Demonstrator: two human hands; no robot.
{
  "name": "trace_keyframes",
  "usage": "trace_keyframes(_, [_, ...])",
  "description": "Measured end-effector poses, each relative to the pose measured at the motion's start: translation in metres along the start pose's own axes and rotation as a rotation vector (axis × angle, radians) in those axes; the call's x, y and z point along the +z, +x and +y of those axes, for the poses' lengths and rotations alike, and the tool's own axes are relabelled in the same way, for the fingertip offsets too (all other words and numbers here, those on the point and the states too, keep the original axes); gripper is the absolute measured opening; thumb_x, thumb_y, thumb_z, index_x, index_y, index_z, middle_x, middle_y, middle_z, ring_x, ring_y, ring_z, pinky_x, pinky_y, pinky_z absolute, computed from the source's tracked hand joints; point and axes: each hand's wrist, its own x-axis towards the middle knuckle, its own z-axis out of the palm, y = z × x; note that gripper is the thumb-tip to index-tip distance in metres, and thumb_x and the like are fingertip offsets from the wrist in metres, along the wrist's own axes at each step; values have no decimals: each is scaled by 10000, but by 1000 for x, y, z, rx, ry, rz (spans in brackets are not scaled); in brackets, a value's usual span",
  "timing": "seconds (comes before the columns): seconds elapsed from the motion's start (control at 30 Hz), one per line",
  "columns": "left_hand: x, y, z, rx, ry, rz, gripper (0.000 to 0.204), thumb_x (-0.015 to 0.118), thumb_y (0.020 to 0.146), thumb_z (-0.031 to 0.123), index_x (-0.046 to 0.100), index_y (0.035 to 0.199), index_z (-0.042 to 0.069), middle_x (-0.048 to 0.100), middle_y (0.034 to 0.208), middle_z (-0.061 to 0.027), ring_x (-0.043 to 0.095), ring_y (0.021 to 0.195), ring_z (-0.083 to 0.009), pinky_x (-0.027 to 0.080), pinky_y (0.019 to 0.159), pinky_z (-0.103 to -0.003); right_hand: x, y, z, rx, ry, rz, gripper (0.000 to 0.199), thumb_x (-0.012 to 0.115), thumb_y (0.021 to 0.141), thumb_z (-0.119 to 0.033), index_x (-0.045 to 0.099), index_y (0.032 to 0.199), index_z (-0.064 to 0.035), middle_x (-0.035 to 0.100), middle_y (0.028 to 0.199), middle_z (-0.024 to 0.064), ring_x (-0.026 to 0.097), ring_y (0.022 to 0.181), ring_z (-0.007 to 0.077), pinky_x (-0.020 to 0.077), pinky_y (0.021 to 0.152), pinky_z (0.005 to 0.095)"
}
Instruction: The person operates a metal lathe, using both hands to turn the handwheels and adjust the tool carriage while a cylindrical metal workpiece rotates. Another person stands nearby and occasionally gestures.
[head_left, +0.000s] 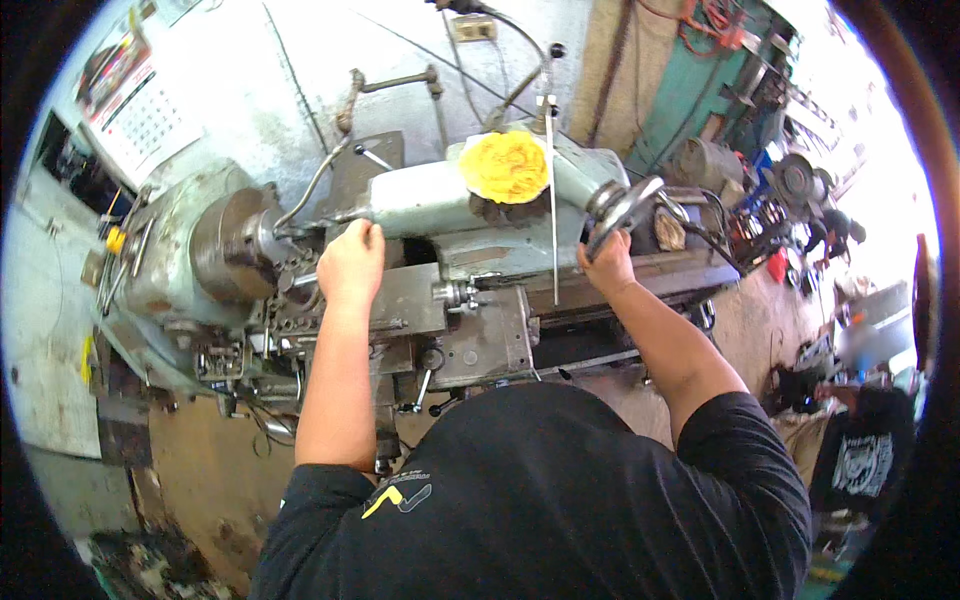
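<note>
I stand over a grey-green metal lathe. My right hand (608, 262) is wrapped round the lower rim of the shiny tailstock handwheel (632, 208). My left hand (350, 262) is closed in a fist just below the slim end of the tailstock quill (350, 214); whatever its fingers hold, if anything, is hidden. To the left of that hand is the round lathe chuck (235, 243), with a bent coolant pipe (318, 178) reaching down to it. The tool post (296, 278) sits between the chuck and my left forearm. On the tailstock (415, 195) lies a lumpy yellow mass (505, 167).
A thin pale rod (553, 210) stands upright between my arms. The cross slide (470, 340) and a lever (425, 380) lie near my body. Cluttered metal parts fill the right side, where another person (835, 232) is crouched. A wall calendar (145, 120) hangs at left.
</note>
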Motion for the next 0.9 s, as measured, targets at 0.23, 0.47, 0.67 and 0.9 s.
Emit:
trace_keyframes(0.23, [6,2,-1,14,-9,26,336,558,998,430,723,1096,153,753,1006,-167,704,976,-403,539,827,-517,-77,-10,-58,380,722,345,607,717,925,-403,515,1296,32,583,1255,198,555,1185,335,444,1014,437])
trace_keyframes(0.47, [5,3,-2,29,7,21,328,565,996,424,721,1083,149,756,979,-153,710,957,-389,540,818,-511,-139,110,-49,1224,1813,264,394,615,1018,-390,573,1144,-20,578,821,66,585,713,218,522,675,402])
trace_keyframes(0.67, [7,2,-5,41,-23,46,330,553,999,424,726,1094,159,755,982,-163,711,957,-397,545,827,-511,-112,113,-70,1097,1452,522,205,615,1010,-221,500,962,-59,502,740,35,464,543,139,414,449,316])
trace_keyframes(0.9, [5,3,-8,41,-38,8,328,538,994,420,717,1060,153,748,982,-180,704,958,-419,537,826,-536,-86,92,-78,892,1180,591,241,596,906,-148,499,1033,33,564,754,100,544,540,198,448,456,356])
